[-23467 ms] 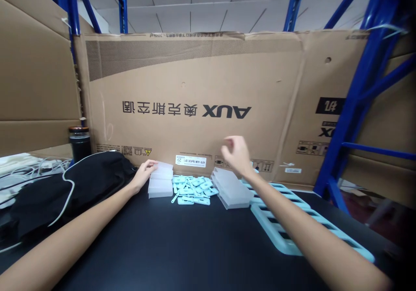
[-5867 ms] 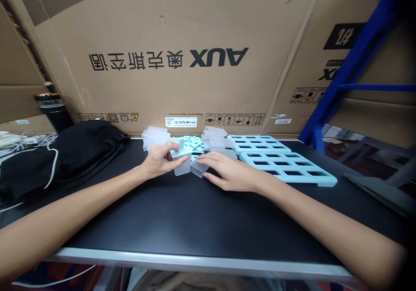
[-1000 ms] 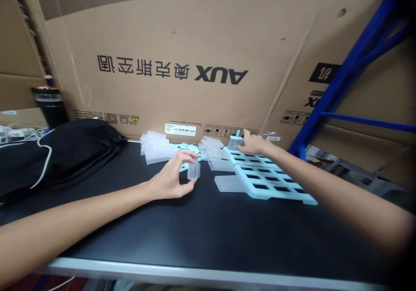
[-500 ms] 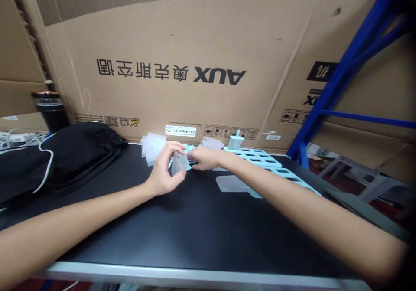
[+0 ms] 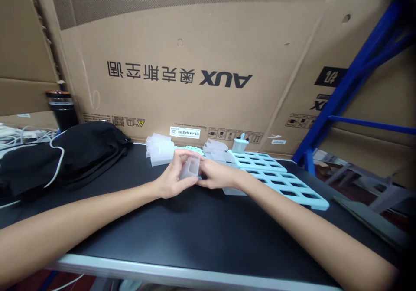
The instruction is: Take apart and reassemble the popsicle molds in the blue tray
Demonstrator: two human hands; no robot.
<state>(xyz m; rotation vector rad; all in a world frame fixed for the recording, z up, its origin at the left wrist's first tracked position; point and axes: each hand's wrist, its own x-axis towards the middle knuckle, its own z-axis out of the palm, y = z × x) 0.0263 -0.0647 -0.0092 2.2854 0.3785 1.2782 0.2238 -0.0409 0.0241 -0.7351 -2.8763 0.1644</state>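
Observation:
In the head view my left hand (image 5: 172, 179) holds a translucent popsicle mold cup (image 5: 192, 166), tilted with its open end toward my right hand. My right hand (image 5: 216, 174) is closed against that end, fingers pinched around a light blue popsicle stick lid that is mostly hidden. Behind my hands lie several light blue stick lids (image 5: 191, 149). Stacked mold cups (image 5: 160, 149) are at the left, and more cups (image 5: 215, 149) lie behind my right hand. A cup with its lid fitted (image 5: 239, 143) stands upright on a light blue mold frame (image 5: 260, 161).
A second light blue frame (image 5: 292, 189) lies in front of the first, at the right. At the left are a black bag (image 5: 87, 152) with a white cable, and a dark bottle (image 5: 63, 111). A large cardboard box (image 5: 182, 104) walls off the back; a blue metal post (image 5: 344, 83) rises at the right.
My right hand has come away from the pile of stick lids to the cup's mouth. Both hands are together nearer to me, and the cup has turned its opening rightward. The view has shifted slightly.

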